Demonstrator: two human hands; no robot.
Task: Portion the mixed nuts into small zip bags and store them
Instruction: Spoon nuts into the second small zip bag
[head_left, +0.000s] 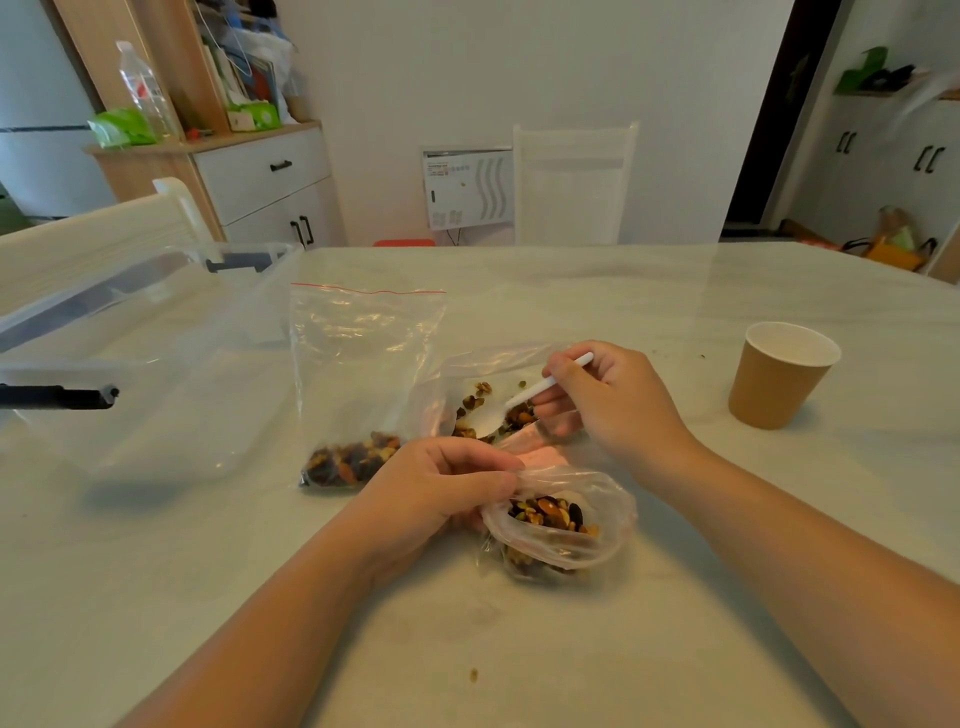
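Note:
My left hand (441, 486) pinches the rim of a small clear bag (563, 525), holding it open on the table; mixed nuts fill its bottom. My right hand (608, 402) grips a white plastic spoon (519, 402) whose bowl lies among loose nuts (475, 400) inside an open clear bag (498, 364) lying flat. To the left a larger zip bag with a red seal line (363, 332) stands slumped, with mixed nuts (353, 460) at its bottom corner.
A clear plastic storage box (130, 358) with black latches fills the table's left side. A brown paper cup (779, 374) stands at the right. A nut crumb (474, 674) lies near the front. White chairs and cabinets stand behind the marble table (675, 597).

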